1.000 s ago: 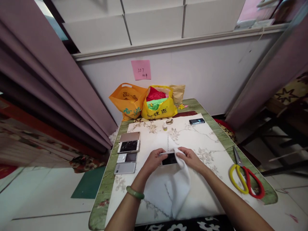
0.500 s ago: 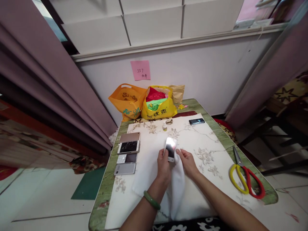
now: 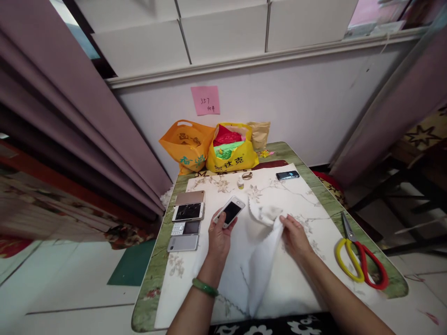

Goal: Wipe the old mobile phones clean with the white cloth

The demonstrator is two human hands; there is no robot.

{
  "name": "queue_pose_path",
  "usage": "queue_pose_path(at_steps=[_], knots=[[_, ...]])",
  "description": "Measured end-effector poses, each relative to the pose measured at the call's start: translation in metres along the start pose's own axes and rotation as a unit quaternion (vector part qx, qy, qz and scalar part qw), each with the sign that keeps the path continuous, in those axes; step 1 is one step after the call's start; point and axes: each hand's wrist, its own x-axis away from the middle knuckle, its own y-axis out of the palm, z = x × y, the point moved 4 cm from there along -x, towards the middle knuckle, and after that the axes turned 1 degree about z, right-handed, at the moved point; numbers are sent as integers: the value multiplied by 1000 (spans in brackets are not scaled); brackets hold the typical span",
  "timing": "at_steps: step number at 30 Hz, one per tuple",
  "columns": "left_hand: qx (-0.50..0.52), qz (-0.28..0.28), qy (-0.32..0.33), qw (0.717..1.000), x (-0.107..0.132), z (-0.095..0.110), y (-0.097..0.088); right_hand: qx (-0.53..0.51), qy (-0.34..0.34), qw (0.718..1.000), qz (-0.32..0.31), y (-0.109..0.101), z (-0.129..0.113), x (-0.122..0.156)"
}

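Note:
A white smartphone [image 3: 232, 212] with a dark screen rests in my left hand [image 3: 220, 233], thumb over its lower edge. My right hand [image 3: 295, 232] pinches the edge of a white cloth [image 3: 264, 260], which hangs in folds toward my lap. Phone and cloth are apart. Left of my left hand lies a column of phones: a gold one [image 3: 189, 197], a white one with a cracked dark screen [image 3: 188, 212], a keypad phone [image 3: 186, 228] and a silver one [image 3: 183, 243].
Large scissors [image 3: 359, 256] with yellow and red handles lie at the right. A black phone [image 3: 287, 175], a small bottle [image 3: 240, 183], an orange bag [image 3: 188, 144] and a yellow bag [image 3: 233, 160] sit toward the back of the green table [image 3: 148, 288].
My hands have moved apart. The left has carried the phone left and tilted it; the right has drawn the cloth away to the right.

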Motion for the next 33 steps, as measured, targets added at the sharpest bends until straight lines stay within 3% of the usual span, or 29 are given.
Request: queue_pose_path(at_steps=[2,5,8,12,15,20,25,29,33], knots=[[3,15,-15,1000,-3,-1,-5,-72,23,996,54,-15,7,-4],[1,22,-53,998,-7,-7,-9,-97,10,992,84,-29,11,-3],[-26,-11,-88,996,-7,-11,-7,-102,12,990,97,-33,10,1],[-77,-79,-138,984,-1,-12,-5,-124,66,983,121,-33,2,3],[-81,-105,-147,980,1,-10,-6,-77,74,985,132,-39,-6,-1],[-121,-101,-110,981,-5,-10,-10,61,35,981,181,-69,-20,-10],[-7,-85,-125,989,-9,-21,-9,75,22,978,193,-92,-23,-12],[86,-65,-174,979,-8,-38,-3,40,36,983,177,-88,-24,-11],[105,-104,-226,963,-3,-54,7,-2,57,991,117,-62,-32,-6]])
